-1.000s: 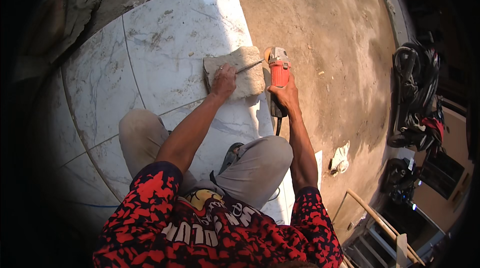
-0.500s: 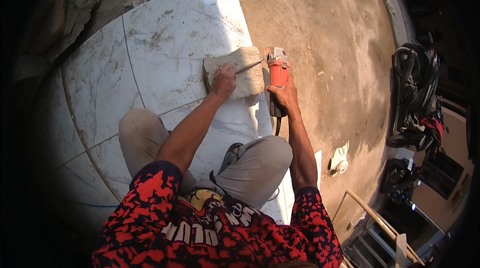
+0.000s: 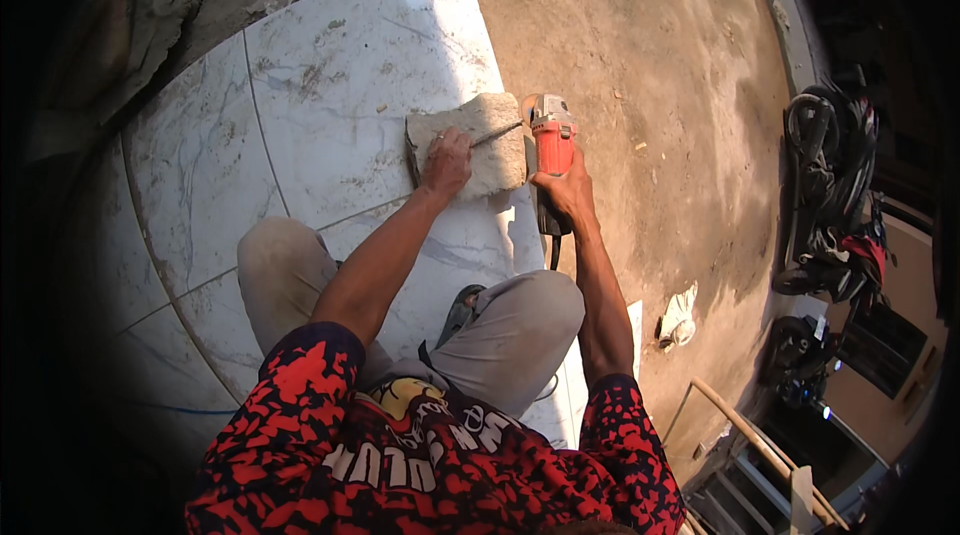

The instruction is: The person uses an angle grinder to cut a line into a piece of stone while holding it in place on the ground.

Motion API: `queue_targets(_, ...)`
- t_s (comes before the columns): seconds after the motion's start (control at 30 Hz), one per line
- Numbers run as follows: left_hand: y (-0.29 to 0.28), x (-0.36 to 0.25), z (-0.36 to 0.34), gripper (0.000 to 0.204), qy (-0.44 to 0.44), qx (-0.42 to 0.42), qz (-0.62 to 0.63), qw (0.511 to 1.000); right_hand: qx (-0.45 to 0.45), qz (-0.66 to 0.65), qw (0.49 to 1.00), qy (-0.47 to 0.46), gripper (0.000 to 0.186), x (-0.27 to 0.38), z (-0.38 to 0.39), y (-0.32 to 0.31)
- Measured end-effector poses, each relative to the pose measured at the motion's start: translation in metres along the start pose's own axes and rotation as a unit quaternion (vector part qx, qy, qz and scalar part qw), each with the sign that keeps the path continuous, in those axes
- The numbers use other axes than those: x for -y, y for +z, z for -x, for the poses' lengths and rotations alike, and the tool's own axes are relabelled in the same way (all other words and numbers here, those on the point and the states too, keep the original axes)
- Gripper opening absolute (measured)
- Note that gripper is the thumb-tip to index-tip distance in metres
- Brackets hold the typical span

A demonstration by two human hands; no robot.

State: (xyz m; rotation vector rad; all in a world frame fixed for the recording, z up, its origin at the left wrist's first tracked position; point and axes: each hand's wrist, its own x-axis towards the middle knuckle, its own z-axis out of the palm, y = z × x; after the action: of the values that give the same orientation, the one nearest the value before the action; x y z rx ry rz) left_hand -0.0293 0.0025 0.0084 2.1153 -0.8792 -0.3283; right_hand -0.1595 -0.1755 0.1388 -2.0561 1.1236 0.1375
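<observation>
Near, on the bare ground (image 3: 640, 235) to the right, one whitish object (image 3: 679, 317), too unclear to name. Farther, one black cord (image 3: 555, 253) leading to one red grinder (image 3: 554, 147), just right of the edge of the tiled floor (image 3: 340, 115). Around its body, right hand (image 3: 568, 187), grip closed. To the left, left hand (image 3: 447, 160), grip pinching one thin dark rod (image 3: 497, 133) over one rough block (image 3: 495, 173) laid on the tiled floor. Farther still, rod tip at the edge of one disc (image 3: 531, 112); too small to tell whether touching.

By judgement, partway along: rod and grinder both in place, nothing visibly finished. Cannot tell how much is done or left. In all: two hands, one grinder, one disc, one rod, one block.
</observation>
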Motion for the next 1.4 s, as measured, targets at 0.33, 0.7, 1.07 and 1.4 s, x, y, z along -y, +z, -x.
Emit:
queue_targets(0.33, -0.0012, -0.0009, -0.0003, 0.011, -0.003, -0.002, -0.007, 1.000, 0.007, 0.000, 1.000, 0.019, 0.098, 0.0021, -0.0015, -0.0026)
queue_targets(0.7, -0.0013, -0.0023, -0.0010, 0.011, -0.005, 0.005, -0.001, 1.000, 0.009, -0.006, 0.999, 0.032, 0.097, 0.0009, -0.0014, -0.0030)
queue_targets(1.07, -0.0007, -0.0035, -0.0009, 0.010, -0.007, 0.000, 0.003, 1.000, 0.003, 0.011, 1.000, 0.026, 0.099, -0.0007, 0.0004, -0.0024)
queue_targets(1.4, -0.0011, -0.0057, -0.0014, 0.008, 0.004, -0.019, -0.002, 1.000, 0.002, 0.002, 1.000, 0.018, 0.097, -0.0020, -0.0005, -0.0019)
